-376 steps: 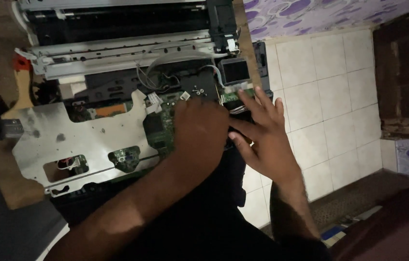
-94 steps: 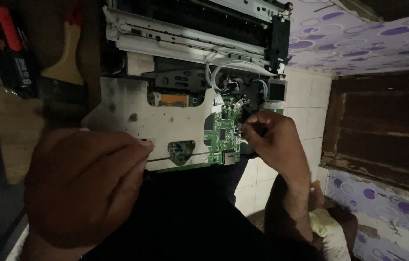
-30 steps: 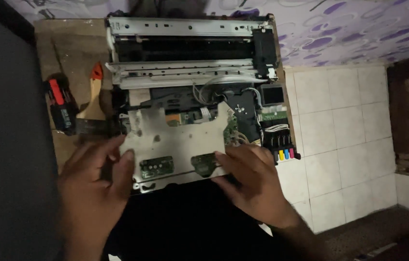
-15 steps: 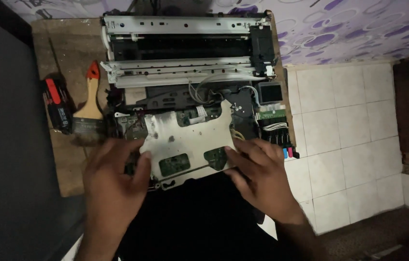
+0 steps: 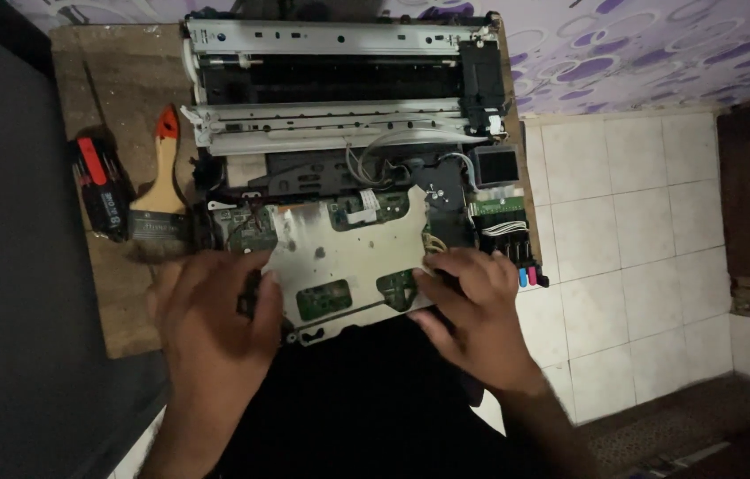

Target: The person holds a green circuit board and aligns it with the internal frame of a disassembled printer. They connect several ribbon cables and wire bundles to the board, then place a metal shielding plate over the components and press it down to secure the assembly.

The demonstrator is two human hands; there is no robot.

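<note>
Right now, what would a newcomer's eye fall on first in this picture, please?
The eye goes first to the grey metal plate with green circuit boards showing through its openings, gripped at its edges by the left hand and the right hand. Behind it lies an opened printer on a wooden board. To the left rest a paintbrush and a red-and-black tool.

Place: home repair corner, improvised | Landmark: opened printer [image 5: 348, 151] on a worn wooden board [image 5: 118, 98] | Left of printer: paintbrush [image 5: 160, 191], red-black screwdriver set [image 5: 102, 186] | Right of printer: white tiled floor [image 5: 632, 231] | Behind printer: purple patterned wall covering [image 5: 641, 44]
</note>
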